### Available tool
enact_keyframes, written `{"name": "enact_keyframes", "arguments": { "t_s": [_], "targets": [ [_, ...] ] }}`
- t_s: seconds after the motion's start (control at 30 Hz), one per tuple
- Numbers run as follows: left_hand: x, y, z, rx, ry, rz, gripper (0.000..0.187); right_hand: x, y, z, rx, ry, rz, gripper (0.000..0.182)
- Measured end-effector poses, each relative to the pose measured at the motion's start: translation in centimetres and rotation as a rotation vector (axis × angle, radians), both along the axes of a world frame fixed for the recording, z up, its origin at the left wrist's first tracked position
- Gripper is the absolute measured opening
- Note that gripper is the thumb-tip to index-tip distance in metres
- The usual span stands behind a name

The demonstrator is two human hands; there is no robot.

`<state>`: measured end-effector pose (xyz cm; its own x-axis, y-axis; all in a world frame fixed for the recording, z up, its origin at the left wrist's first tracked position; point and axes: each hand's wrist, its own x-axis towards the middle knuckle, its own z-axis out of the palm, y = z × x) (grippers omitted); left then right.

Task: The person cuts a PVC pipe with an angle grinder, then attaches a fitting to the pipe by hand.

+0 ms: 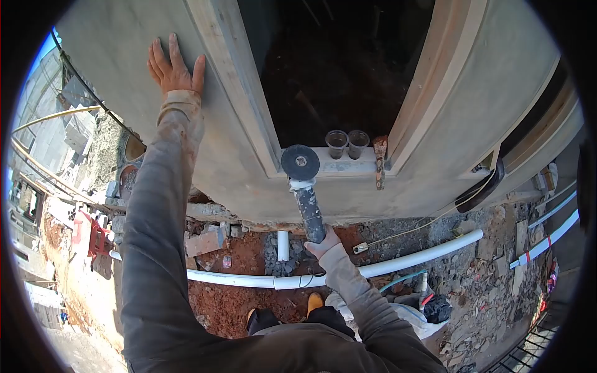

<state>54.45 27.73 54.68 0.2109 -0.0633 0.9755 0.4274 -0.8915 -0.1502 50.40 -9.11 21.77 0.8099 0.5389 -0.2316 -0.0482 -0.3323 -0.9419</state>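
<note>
My left hand [176,69] lies flat with spread fingers against the grey plastered wall [230,186], left of the window frame [239,81]. In my right hand [324,242] is the rear of an angle grinder [308,208], its dusty body pointing away from me. The grinder's dark round disc [300,162] is at the lower left corner of the window opening, by the sill [348,166]; whether it touches cannot be told. Two clear plastic cups [337,143] and a worn paintbrush [380,163] rest on the sill to the right.
A long white pipe [398,266] crosses the ground between me and the wall, with a short pipe stub [283,246] beside it. A cable with a connector [360,248] runs rightward. Rubble [479,298], a white sack [413,320] and a red object [92,235] lie around.
</note>
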Motion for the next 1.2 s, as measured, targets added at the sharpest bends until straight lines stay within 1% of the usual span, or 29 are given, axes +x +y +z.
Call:
{"name": "enact_keyframes", "arguments": {
  "t_s": [0.07, 0.13, 0.17, 0.23, 0.27, 0.33, 0.37, 0.43, 0.67, 0.73, 0.87, 0.93, 1.03, 1.17, 1.2],
  "targets": [
    [0.3, 0.7, -0.4, 0.012, -0.014, -0.010, 0.073, 2.6, 4.3, -0.1, 0.000, -0.018, -0.029, 0.057],
    [0.4, 0.7, -0.9, 0.010, -0.020, -0.036, 0.072, 4.7, 7.5, 0.0, 0.044, 0.029, -0.107, 0.053],
    [0.1, 0.8, -1.2, -0.004, -0.012, -0.016, 0.072, 5.4, 8.6, -0.7, 0.029, 0.037, -0.088, 0.053],
    [0.2, 1.0, -1.0, 0.012, -0.002, -0.065, 0.073, 7.1, 11.4, -2.1, 0.044, 0.099, -0.164, 0.051],
    [0.3, 1.0, -1.1, 0.012, 0.007, -0.053, 0.073, 7.5, 12.2, -2.3, 0.042, 0.109, -0.153, 0.051],
    [0.3, 1.0, -1.1, 0.022, -0.016, -0.067, 0.072, 7.9, 13.6, -2.7, 0.017, -0.059, -0.236, 0.052],
    [0.3, 1.1, -1.2, 0.023, -0.009, -0.058, 0.072, 7.9, 14.2, -2.5, 0.017, -0.052, -0.227, 0.052],
    [0.4, 1.1, -1.3, 0.030, -0.031, -0.062, 0.072, 8.0, 15.2, -2.2, -0.065, -0.029, -0.279, 0.053],
    [0.5, 1.5, -1.4, 0.045, -0.032, -0.074, 0.073, 7.7, 18.2, -2.7, -0.117, -0.023, -0.312, 0.055],
    [0.5, 1.4, -1.3, 0.068, -0.048, -0.057, 0.071, 8.1, 18.8, -3.1, -0.232, -0.125, -0.274, 0.061],
    [0.8, 0.0, -1.2, 0.043, -0.050, -0.062, 0.071, 8.2, 19.5, -4.2, -0.175, -0.162, -0.273, 0.065],
    [0.9, 0.1, -1.3, 0.070, -0.073, -0.068, 0.071, 8.2, 20.1, -4.1, -0.124, -0.067, -0.298, 0.066],
    [0.9, 0.3, -1.3, 0.088, -0.085, -0.082, 0.070, 9.0, 21.2, -3.1, -0.206, -0.129, -0.324, 0.065],
    [1.1, 0.4, -1.3, 0.094, -0.091, -0.118, 0.071, 9.4, 21.0, -1.4, -0.240, -0.114, -0.312, 0.065],
    [1.1, 0.4, -1.3, 0.094, -0.095, -0.124, 0.072, 9.3, 20.7, -1.2, -0.246, -0.077, -0.293, 0.065]
  ]
}}
